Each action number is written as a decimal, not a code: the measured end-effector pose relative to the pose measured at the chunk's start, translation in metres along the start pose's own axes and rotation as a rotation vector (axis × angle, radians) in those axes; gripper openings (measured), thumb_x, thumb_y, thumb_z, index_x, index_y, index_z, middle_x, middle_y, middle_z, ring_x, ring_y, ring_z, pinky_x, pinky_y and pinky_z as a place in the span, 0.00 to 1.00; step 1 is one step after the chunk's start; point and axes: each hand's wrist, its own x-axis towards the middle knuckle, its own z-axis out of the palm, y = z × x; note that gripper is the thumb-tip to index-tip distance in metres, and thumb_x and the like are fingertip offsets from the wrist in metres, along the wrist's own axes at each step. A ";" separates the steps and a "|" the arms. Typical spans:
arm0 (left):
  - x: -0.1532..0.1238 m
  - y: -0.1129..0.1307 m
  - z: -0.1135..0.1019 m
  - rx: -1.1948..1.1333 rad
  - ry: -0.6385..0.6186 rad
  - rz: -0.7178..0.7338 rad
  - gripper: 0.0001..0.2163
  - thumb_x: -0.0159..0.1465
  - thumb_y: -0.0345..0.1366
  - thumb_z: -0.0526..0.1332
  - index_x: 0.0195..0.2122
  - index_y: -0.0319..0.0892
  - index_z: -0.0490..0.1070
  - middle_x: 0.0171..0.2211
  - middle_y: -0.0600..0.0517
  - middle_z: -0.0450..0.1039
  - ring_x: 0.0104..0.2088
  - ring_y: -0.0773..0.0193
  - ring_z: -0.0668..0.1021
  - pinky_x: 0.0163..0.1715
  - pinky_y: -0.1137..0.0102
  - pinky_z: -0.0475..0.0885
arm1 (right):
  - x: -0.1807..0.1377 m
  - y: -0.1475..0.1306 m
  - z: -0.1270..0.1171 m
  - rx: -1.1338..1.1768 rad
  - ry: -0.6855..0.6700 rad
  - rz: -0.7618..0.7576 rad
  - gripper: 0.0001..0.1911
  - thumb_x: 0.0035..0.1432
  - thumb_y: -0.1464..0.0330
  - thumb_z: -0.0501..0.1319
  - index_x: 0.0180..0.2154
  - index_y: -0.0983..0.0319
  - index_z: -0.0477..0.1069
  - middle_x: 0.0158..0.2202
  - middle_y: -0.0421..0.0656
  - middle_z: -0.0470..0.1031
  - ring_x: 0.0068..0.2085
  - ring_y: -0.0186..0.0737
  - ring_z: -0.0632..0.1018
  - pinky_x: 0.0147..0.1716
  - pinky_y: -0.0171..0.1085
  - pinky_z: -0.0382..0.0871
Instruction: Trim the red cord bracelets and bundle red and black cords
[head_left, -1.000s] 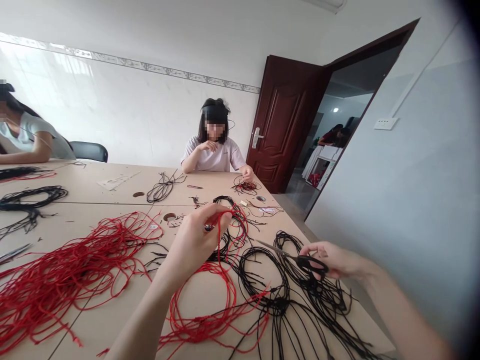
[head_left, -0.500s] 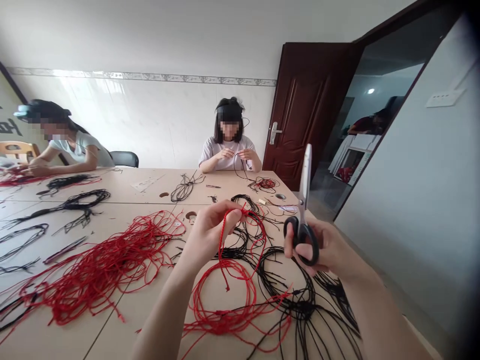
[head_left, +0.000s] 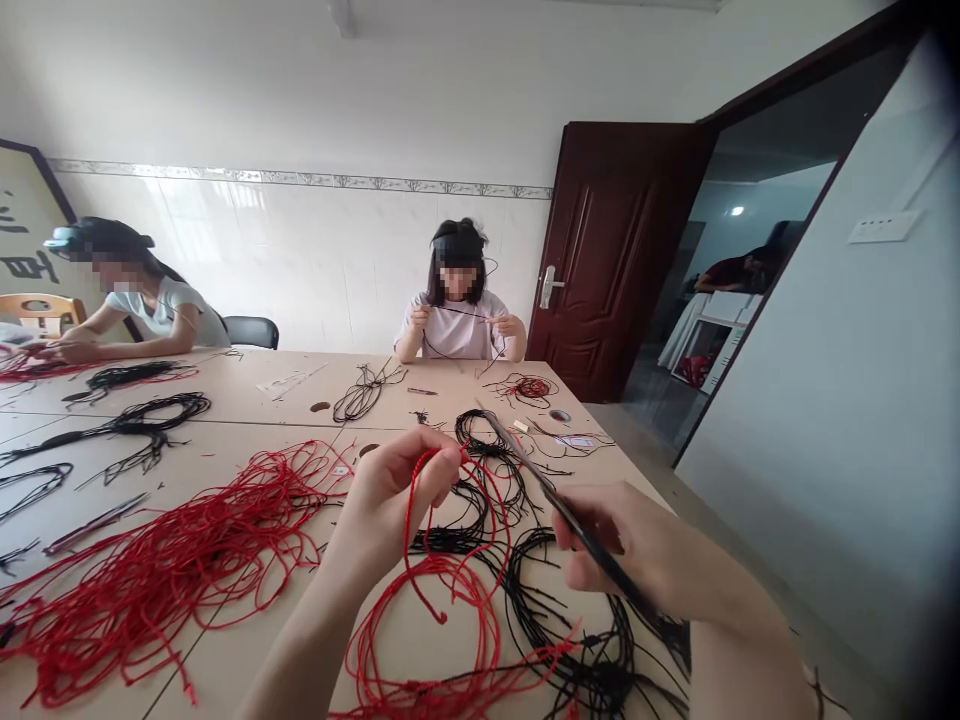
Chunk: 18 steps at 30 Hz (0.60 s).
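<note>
My left hand is closed, pinching a braided red cord between thumb and fingers. Part of the cord hangs below the hand in a loop, with a knotted end. In my right hand is a pair of scissors, seen nearly edge-on. Their tips point up and left, a little right of the left fingertips and apart from the cord. The palm and fingers partly hide the handles. Under both hands lie a coil of red cords and a coil of black cords.
A large heap of red cord covers the table's left side. Bundles of black cord lie behind it. Across the table a person holds a dark cord; another person sits at far left. A brown door stands ajar.
The scissors have swung from upright to slanting left, their tips now closer to my left hand. My left hand still pinches the red cord. The view has tilted slightly upward.
</note>
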 end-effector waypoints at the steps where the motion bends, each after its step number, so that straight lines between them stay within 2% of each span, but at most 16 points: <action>1: -0.001 0.000 0.002 0.010 0.007 0.001 0.13 0.64 0.43 0.60 0.26 0.42 0.68 0.20 0.58 0.60 0.22 0.70 0.61 0.22 0.74 0.57 | -0.001 0.000 0.000 -0.031 -0.011 0.031 0.25 0.48 0.50 0.69 0.27 0.62 0.62 0.24 0.34 0.57 0.26 0.31 0.57 0.23 0.32 0.50; 7: -0.008 0.007 0.011 0.047 0.063 -0.009 0.11 0.61 0.42 0.61 0.24 0.42 0.70 0.20 0.57 0.59 0.23 0.68 0.60 0.20 0.72 0.52 | -0.007 -0.001 0.004 -0.069 -0.070 0.059 0.27 0.45 0.51 0.70 0.22 0.62 0.59 0.21 0.33 0.55 0.24 0.30 0.54 0.20 0.32 0.46; 12: -0.011 0.014 0.013 0.038 0.087 -0.049 0.10 0.58 0.40 0.63 0.23 0.42 0.71 0.20 0.56 0.60 0.22 0.69 0.59 0.21 0.72 0.54 | -0.010 -0.008 0.006 -0.036 -0.079 0.100 0.23 0.46 0.52 0.70 0.23 0.62 0.64 0.21 0.34 0.55 0.25 0.30 0.54 0.20 0.32 0.47; 18: -0.012 0.019 0.017 0.031 0.100 -0.098 0.10 0.55 0.41 0.64 0.22 0.41 0.71 0.19 0.57 0.59 0.22 0.70 0.58 0.20 0.73 0.51 | -0.009 -0.010 0.009 -0.025 -0.061 0.117 0.21 0.47 0.55 0.69 0.22 0.62 0.64 0.21 0.34 0.53 0.25 0.30 0.54 0.21 0.33 0.46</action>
